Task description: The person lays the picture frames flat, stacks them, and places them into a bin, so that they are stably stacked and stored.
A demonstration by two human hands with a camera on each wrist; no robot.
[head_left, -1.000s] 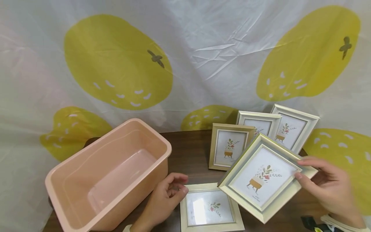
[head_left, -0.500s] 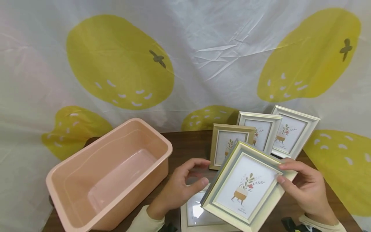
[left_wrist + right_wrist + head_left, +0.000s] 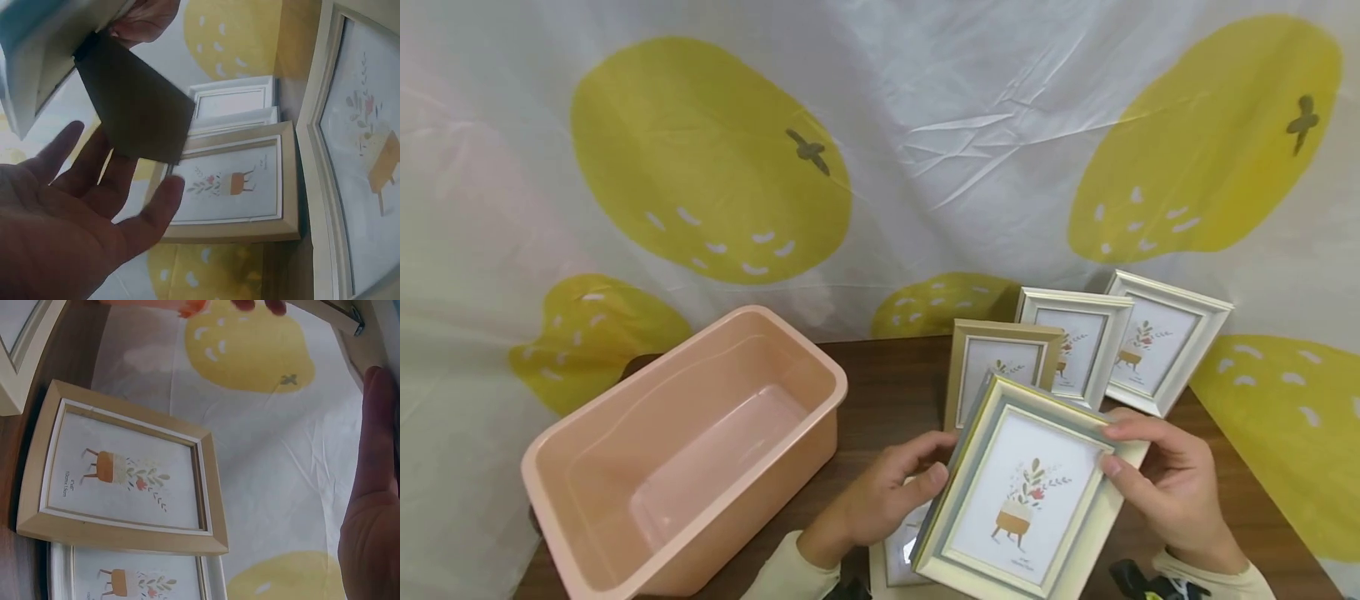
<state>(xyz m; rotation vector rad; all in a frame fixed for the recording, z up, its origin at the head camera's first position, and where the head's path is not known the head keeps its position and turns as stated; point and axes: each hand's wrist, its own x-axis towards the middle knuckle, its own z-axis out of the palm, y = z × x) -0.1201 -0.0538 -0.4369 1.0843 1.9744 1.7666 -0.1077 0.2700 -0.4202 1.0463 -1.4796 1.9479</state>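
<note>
A cream and grey-blue picture frame (image 3: 951,517) with a flower-pot print is held up, tilted, over the table. My right hand (image 3: 1176,492) pinches its right edge between thumb and fingers. At its left edge is my left hand (image 3: 883,496), thumb and fingers spread apart. In the left wrist view, the dark stand flap (image 3: 134,103) sticks out from the frame's back, and the left fingers reach close to it without closing round it. Beneath, partly hidden, a cream picture frame (image 3: 878,571) lies face up on the table.
A tan picture frame (image 3: 958,367) stands behind the held one, partly covered by it. Two white picture frames (image 3: 1097,392) (image 3: 1206,321) stand behind to the right. On the left is a deep pink plastic bin (image 3: 775,492). A lemon-print cloth (image 3: 925,183) hangs behind the table.
My right hand has brought the held frame left and slightly down, over the flat one. My left hand has risen from beside the flat frame to the held frame's left edge.
</note>
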